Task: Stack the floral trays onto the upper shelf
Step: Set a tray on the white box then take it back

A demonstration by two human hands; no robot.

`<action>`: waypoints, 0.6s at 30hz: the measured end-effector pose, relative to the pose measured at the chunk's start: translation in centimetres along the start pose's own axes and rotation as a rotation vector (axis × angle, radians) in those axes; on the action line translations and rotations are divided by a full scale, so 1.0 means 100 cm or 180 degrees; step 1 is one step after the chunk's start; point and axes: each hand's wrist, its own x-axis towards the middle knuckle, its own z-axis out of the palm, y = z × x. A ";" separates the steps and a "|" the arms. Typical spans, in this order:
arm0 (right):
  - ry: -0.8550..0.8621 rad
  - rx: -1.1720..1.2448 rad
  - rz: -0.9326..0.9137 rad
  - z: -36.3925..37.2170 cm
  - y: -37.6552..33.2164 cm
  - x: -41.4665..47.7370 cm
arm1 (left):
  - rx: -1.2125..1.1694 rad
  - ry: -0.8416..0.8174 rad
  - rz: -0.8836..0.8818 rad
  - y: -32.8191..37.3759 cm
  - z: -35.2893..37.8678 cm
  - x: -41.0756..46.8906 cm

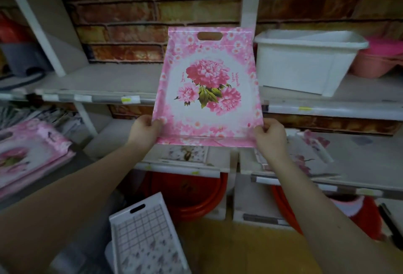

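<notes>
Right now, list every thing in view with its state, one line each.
Pink floral tray: held upright in the air, in front of the upper shelf.
Left hand: grips the tray's lower left corner.
Right hand: grips its lower right corner.
White tub: upright on the upper shelf, right of the tray.
Pink tray stack: lying flat, lower left.
Grid-pattern tray: tilted, low down.

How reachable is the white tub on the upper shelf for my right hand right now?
Probably not yet: the right hand grips a lower corner of the pink floral tray. The white tub sits above and to its right with nothing between, so a freed hand likely could.
</notes>
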 end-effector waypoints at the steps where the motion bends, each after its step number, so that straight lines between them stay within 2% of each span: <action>1: -0.0059 0.0041 0.0004 0.004 0.002 -0.003 | 0.0038 0.0029 -0.0045 -0.004 -0.003 -0.005; 9: -0.0369 0.0100 0.0061 0.044 -0.012 -0.020 | 0.0308 0.0367 -0.0381 -0.032 -0.046 -0.030; 15: -0.0604 0.0179 0.0055 0.082 -0.047 -0.037 | 0.0237 0.0471 -0.0356 -0.041 -0.103 -0.035; 18: -0.0540 0.0208 0.0036 0.102 -0.066 -0.043 | 0.0243 0.0541 -0.0346 -0.046 -0.130 -0.027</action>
